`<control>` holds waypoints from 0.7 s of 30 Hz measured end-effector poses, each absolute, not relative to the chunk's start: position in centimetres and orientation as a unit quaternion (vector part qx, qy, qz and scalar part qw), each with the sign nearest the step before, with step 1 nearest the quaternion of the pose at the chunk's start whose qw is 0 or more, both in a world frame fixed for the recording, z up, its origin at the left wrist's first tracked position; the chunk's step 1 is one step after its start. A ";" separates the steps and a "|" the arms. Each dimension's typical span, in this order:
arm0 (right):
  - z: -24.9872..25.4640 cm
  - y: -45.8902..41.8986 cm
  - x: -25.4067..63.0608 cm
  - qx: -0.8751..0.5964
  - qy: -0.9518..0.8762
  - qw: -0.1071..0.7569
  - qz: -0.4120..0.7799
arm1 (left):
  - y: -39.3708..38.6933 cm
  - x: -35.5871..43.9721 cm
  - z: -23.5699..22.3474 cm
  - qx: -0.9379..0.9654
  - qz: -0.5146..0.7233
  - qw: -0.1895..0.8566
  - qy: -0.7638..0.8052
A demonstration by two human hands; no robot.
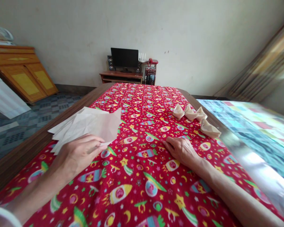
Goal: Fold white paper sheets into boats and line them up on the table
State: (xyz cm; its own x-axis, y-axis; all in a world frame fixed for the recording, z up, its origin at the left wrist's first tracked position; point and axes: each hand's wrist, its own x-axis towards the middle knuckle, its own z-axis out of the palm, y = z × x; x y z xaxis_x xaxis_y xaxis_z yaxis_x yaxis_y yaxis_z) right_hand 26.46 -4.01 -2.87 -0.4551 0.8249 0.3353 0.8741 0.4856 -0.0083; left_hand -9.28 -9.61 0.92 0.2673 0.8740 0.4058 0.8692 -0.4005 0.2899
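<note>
My left hand (81, 153) pinches the near right corner of a cream paper sheet (106, 126) between thumb and fingers. That sheet is partly lifted, its far corner curling up. Beneath and left of it, a fanned stack of similar sheets (66, 124) lies on the red patterned cloth (137, 157). My right hand (180, 148) rests palm down on the cloth, fingers curled together, and nothing shows in them. Beyond it, to the right, sit several folded paper pieces (210, 128), boat-like in shape and of the same cream colour.
The cloth covers a brown wooden table (14, 164). On the right is a bed-like surface with a colourful cover (248, 129). A monitor (124, 57) with speakers stands on a small desk (120, 75) by the far wall, and a wooden cabinet (26, 72) is at the left.
</note>
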 end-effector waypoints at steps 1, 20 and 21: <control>-2.9 -4.0 26.5 -0.499 -0.849 0.151 -0.082 | -9.6 -8.1 0.8 0.808 0.256 0.011 0.530; -3.4 -4.8 25.2 -0.252 -0.922 0.291 0.039 | -7.6 4.4 -0.2 0.901 0.199 0.073 0.378; -3.5 -4.7 25.1 -0.244 -0.923 0.292 0.049 | -7.5 4.3 -0.2 0.900 0.203 0.094 0.373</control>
State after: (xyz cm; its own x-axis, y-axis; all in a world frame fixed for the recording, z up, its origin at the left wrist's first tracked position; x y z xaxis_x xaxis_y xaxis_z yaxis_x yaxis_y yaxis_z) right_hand 25.09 -4.74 -3.50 -0.7096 0.4801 0.5156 0.4226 0.8757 -0.2338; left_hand 4.29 -7.51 -0.24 0.6393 0.7102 0.2949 0.6336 -0.7037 0.3214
